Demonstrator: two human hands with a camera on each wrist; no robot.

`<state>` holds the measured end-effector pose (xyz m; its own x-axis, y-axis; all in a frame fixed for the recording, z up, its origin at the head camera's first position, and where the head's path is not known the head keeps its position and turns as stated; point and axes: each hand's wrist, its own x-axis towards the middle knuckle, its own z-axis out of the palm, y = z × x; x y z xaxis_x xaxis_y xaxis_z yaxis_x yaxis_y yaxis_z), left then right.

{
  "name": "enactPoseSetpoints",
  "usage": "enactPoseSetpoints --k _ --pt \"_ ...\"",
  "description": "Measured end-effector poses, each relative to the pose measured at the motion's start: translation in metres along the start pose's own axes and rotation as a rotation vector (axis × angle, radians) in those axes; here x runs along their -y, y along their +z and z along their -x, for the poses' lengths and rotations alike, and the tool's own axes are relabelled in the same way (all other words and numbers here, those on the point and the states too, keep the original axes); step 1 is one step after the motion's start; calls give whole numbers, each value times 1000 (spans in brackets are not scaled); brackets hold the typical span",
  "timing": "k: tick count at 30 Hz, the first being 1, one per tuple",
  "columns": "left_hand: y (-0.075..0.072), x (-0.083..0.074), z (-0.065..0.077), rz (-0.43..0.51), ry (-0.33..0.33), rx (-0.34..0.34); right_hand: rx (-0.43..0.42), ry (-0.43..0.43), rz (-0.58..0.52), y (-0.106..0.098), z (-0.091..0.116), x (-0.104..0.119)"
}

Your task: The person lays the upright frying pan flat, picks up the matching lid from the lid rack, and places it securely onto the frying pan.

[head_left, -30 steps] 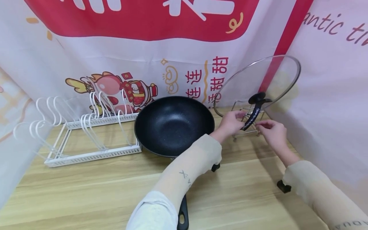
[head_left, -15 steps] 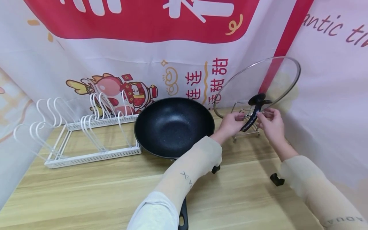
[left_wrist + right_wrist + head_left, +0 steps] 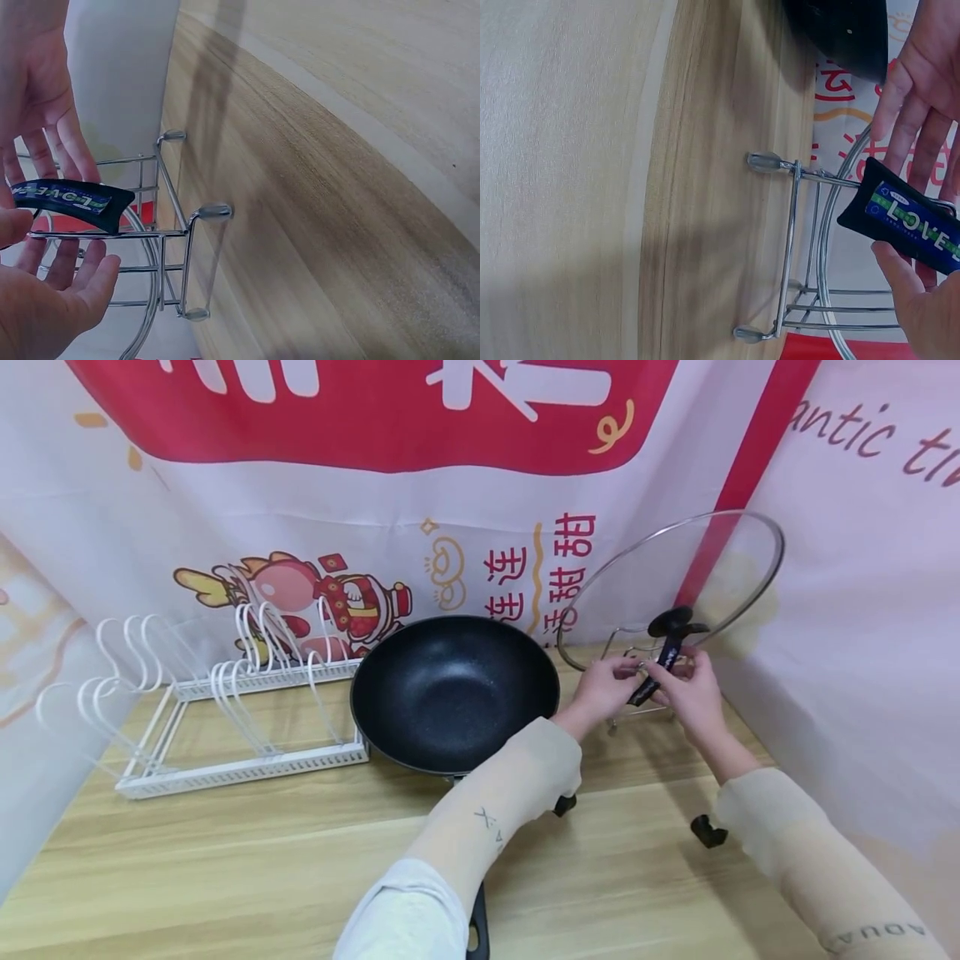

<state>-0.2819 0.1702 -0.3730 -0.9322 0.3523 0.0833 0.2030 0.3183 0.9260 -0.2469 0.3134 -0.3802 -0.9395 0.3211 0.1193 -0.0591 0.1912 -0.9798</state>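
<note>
The left hand (image 3: 606,687) appeared to pinch the wire rack (image 3: 788,244); the right hand (image 3: 697,695) had thumb before and fingers behind the black handle (image 3: 915,223), though whether clamped I could not tell. The glass lid (image 3: 667,572) stood on edge in the wire rack, probably stiff, slick and breakable, best held by that handle.

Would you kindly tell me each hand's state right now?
Left hand: at the metal rack; grip cannot be told.
Right hand: holding the lid handle.
</note>
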Motion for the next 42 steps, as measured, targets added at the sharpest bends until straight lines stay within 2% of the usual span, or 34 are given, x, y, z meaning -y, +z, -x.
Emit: enactPoseSetpoints --k 8,14,17,23,33,42 --pt "1 -3 -3 2 -8 -30 4 -2 57 2 0 -1" --pt "8 -5 -7 30 -19 -88 -21 0 65 1 -1 1" --pt "9 -5 -7 54 -20 -111 -3 1 74 1 -2 0" --pt "7 -3 -6 77 -26 -102 40 -38 100 1 -1 -4" --pt "12 -9 -9 253 -138 -163 15 -40 94 2 0 -4" --pt "12 -8 -10 320 -153 -162 7 -28 87 3 -1 -3"
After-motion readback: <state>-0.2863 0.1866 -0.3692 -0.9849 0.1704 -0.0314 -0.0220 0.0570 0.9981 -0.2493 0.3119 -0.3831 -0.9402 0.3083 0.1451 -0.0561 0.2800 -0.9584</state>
